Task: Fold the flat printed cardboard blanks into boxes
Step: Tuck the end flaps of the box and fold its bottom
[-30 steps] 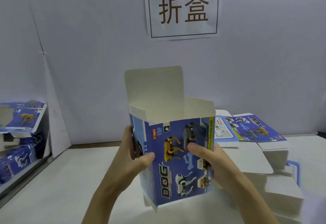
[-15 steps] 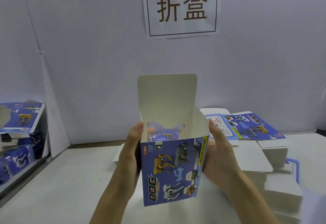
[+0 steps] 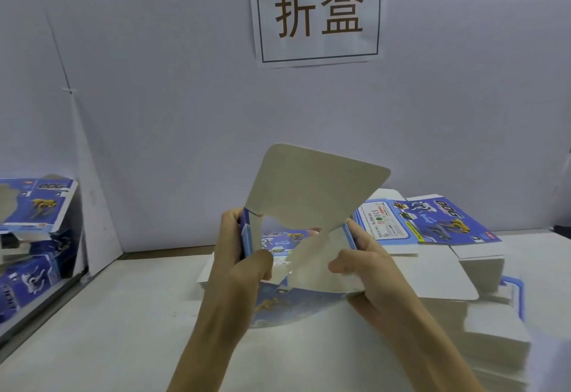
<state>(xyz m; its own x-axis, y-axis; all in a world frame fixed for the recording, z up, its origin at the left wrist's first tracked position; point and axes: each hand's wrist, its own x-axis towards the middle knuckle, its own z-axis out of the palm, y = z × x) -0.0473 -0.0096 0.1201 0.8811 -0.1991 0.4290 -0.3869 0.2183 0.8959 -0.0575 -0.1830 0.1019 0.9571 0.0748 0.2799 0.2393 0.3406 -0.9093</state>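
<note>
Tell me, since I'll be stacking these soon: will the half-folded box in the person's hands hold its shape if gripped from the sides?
Probably not firmly. The box is thin card with its large flap still standing open, so side pressure would likely skew it. It looks light: the left hand and right hand hold it aloft easily. The unfolded flaps seem bendy.

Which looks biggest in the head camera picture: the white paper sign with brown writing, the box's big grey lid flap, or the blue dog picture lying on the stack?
1. White paper sign
2. Grey lid flap
3. Blue dog picture

Nearness may flatter the flap.
</note>
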